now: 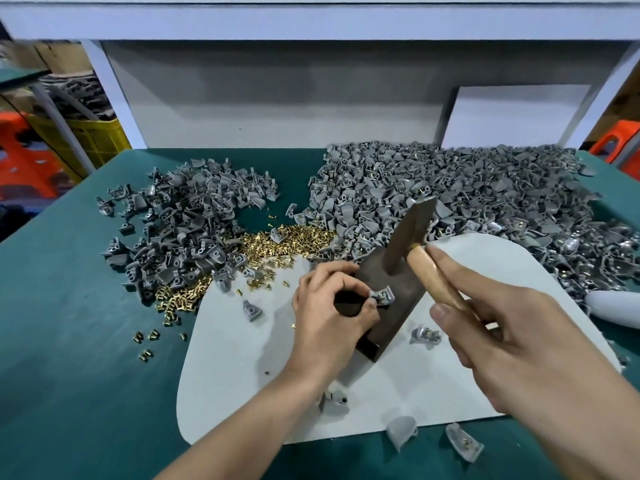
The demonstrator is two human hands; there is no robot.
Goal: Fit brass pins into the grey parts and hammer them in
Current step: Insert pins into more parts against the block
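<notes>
My left hand (pixel 332 306) pinches a small grey part (pixel 382 296) and holds it on a dark metal block (pixel 388 306) in the middle of the table. My right hand (pixel 502 327) grips the wooden handle of a hammer (pixel 410 233), whose flat steel head is raised above the block, tilted up and away. A heap of brass pins (pixel 287 239) lies just behind the block. Whether a pin sits in the held part is hard to tell.
A white mat (pixel 242 358) covers the green table (pixel 69 341) under the block. Grey parts are piled at the left (pixel 187 230) and in a larger heap at the right (pixel 467 195). Loose parts (pixel 464 441) lie near the front edge.
</notes>
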